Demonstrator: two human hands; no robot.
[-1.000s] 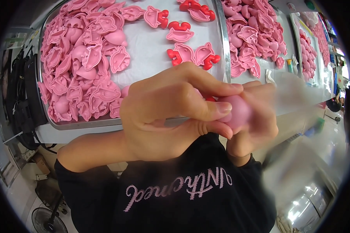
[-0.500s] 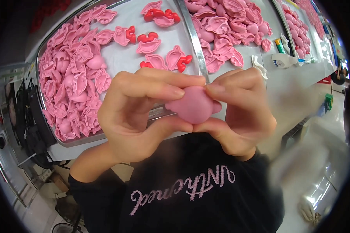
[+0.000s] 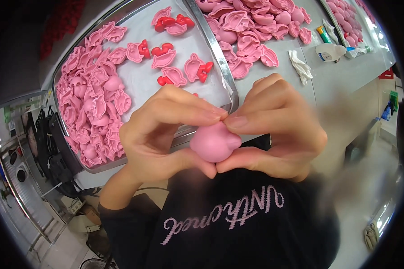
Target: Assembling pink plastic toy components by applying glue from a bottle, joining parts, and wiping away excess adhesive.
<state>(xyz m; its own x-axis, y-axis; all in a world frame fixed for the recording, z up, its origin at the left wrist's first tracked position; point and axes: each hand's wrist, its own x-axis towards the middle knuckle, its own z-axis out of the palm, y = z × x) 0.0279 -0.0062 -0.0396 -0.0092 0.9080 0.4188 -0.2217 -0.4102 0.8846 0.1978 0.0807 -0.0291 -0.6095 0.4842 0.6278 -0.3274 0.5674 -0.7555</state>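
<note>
Between the fingertips and thumbs of both hands I hold a small rounded pink plastic piece [image 3: 211, 144], its smooth domed side showing and a small bump at its right. My left hand [image 3: 159, 132] pinches it from the left, fingers along the top edge and thumb below. From the right, my right hand [image 3: 278, 130] grips it the same way, with the two thumb tips close together under it. Beyond my hands lies a metal tray [image 3: 223, 67] with a heap of pink shell pieces [image 3: 96, 105] on its left side. Several pink shells there are paired with red parts [image 3: 162, 49].
A second heap of pink shells [image 3: 249, 47] lies right of the tray. Past it are a crumpled white cloth [image 3: 300, 68], a white bottle [image 3: 330, 52] and a green-and-yellow tube [image 3: 323, 34]. Another tray [image 3: 352, 36] of rounded pink pieces stands at the far right.
The pink piece has moved a little left and toward me and has turned, so its bump sits differently. Both hands keep their pinch on it. The whole view has shifted slightly.
</note>
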